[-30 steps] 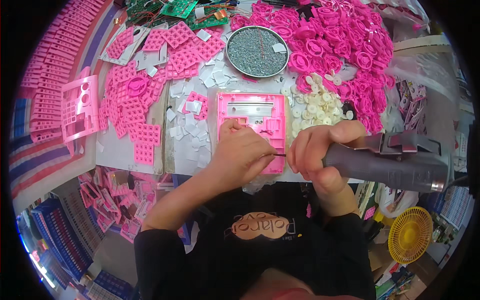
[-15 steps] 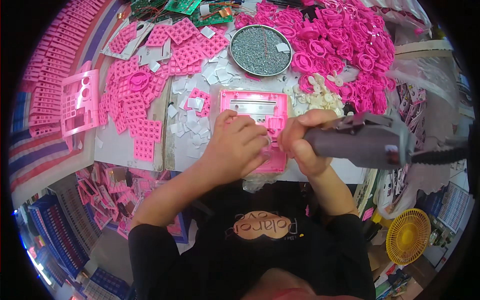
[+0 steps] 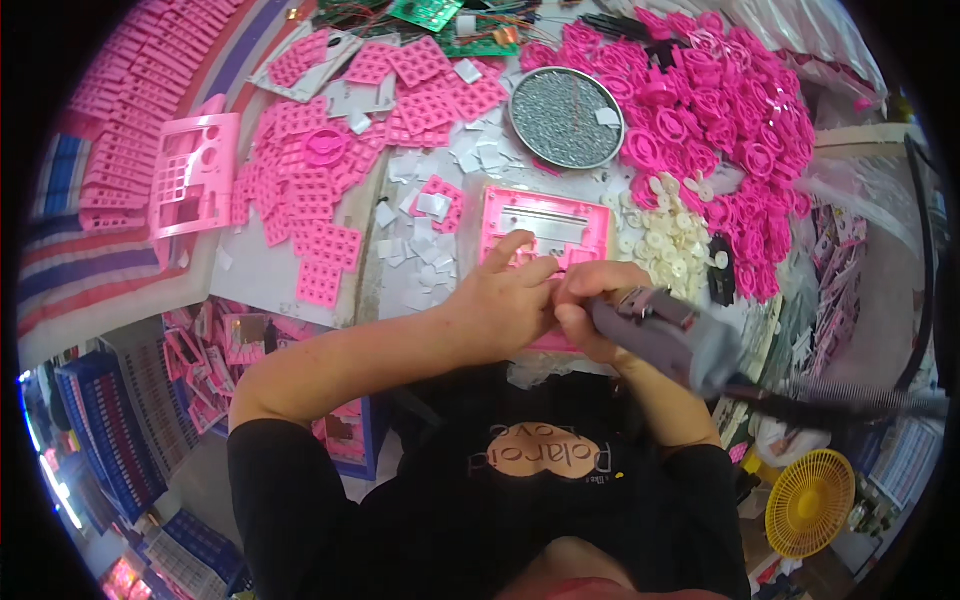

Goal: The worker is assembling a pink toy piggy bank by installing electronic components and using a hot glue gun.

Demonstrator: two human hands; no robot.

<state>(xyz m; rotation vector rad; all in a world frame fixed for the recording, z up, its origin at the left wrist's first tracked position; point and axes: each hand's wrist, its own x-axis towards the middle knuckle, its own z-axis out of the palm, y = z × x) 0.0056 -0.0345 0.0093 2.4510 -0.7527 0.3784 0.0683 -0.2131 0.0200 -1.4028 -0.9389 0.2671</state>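
A pink plastic housing (image 3: pixel 600 222) with a slotted metallic strip lies before me, its near part mostly covered by my hands. My left hand (image 3: pixel 508 308) rests over it, one finger stretched toward the strip. The other left fingers are bent together against my right fingertips; whatever they pinch is hidden. In my right hand (image 3: pixel 597 312) is a grey electric screwdriver (image 3: pixel 668 345), tilted with its body toward the lower right and its cord trailing off right. Its tip is hidden behind my fingers, low over the housing.
Beyond the housing stands a round tin of small screws (image 3: pixel 565 118). White plastic discs (image 3: pixel 665 240) and a heap of magenta parts (image 3: pixel 700 120) lie to the right. Pink keypad sheets (image 3: pixel 315 200) and white paper squares (image 3: pixel 425 260) spread left, with a pink front panel (image 3: pixel 195 175) farther out.
The screwdriver has swung so its rear end points nearer to me. My left hand has come closer to my right, one finger now stretched out. The whole view has shifted slightly.
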